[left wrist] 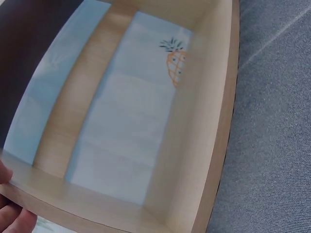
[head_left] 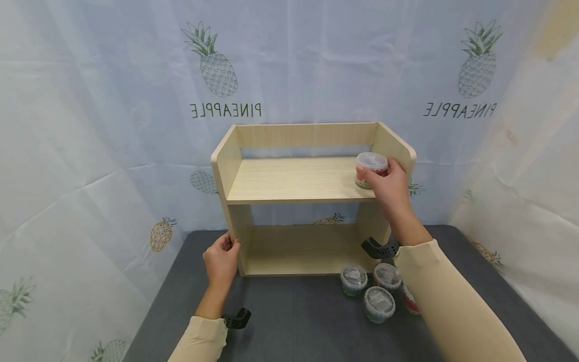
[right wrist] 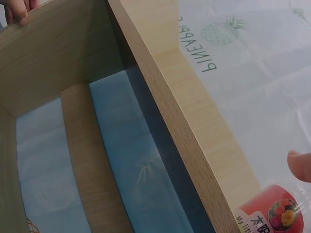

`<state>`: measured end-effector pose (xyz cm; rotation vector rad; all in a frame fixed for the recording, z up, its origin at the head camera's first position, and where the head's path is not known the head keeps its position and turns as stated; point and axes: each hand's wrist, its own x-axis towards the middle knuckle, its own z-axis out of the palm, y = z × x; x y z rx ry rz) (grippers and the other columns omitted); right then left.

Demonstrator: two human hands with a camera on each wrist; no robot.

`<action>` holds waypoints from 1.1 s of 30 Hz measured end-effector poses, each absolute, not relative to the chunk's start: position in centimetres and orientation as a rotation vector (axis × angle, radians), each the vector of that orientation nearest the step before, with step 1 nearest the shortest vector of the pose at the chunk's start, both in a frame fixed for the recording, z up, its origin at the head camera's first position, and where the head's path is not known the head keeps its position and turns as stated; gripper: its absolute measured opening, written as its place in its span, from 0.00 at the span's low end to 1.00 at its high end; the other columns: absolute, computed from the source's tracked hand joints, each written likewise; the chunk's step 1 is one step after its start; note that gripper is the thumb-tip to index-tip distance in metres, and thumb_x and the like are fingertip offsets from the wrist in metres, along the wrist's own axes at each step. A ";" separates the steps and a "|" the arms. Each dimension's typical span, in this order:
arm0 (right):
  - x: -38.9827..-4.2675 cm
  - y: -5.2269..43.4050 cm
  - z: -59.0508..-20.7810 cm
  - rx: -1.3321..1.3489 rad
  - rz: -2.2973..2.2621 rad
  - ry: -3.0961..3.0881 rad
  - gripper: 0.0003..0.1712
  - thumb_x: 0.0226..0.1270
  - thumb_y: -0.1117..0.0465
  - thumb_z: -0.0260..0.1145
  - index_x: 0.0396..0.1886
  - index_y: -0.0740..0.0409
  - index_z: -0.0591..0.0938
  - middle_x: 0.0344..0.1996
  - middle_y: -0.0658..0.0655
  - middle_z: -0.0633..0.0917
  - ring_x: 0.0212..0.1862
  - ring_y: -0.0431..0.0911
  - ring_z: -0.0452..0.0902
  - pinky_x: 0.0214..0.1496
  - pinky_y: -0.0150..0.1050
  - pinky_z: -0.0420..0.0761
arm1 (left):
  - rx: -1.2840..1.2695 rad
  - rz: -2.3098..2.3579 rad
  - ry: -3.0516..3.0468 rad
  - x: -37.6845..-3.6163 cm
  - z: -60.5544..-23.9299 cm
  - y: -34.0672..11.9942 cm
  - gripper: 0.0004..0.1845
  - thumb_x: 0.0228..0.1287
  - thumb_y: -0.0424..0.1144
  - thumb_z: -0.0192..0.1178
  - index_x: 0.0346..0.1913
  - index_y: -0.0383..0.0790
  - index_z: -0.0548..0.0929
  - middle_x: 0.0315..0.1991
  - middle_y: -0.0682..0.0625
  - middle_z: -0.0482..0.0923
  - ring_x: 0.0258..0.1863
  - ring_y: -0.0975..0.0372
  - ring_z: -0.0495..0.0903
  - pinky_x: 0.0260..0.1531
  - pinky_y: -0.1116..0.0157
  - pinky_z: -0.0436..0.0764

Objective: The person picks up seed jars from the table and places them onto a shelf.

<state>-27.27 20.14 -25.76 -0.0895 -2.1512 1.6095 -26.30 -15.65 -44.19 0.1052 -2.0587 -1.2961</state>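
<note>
A two-tier light-wood shelf (head_left: 289, 178) stands on the dark table. At the right end of its upper board is a small round tub (head_left: 372, 160) with a clear lid and a red label, which my right hand (head_left: 392, 188) holds with the thumb in front and fingers on the far right side. The right wrist view shows the tub's red label (right wrist: 279, 213) with a flower picture, and the thumb (right wrist: 300, 165) above it. My left hand (head_left: 221, 259) pinches the front edge of the shelf's left side panel (left wrist: 53, 212), thumb inside and fingers outside.
Several lidded tubs (head_left: 379, 304) are grouped on the grey tabletop (head_left: 294, 317) before the shelf's right front corner, one partly hidden by my right sleeve (head_left: 452, 296). A white curtain (head_left: 316, 60) with pineapple prints hangs behind the shelf.
</note>
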 end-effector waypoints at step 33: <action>-19.1 35.8 -39.7 -0.203 1.303 -2.360 0.40 0.69 0.47 0.65 0.77 0.47 0.61 0.71 0.49 0.71 0.59 0.20 0.70 0.43 0.10 0.70 | 0.122 -1.374 -2.053 -26.5 -44.3 -15.7 0.15 0.60 0.31 0.66 0.50 0.27 0.85 0.41 0.35 0.87 0.40 0.51 0.88 0.34 0.73 0.85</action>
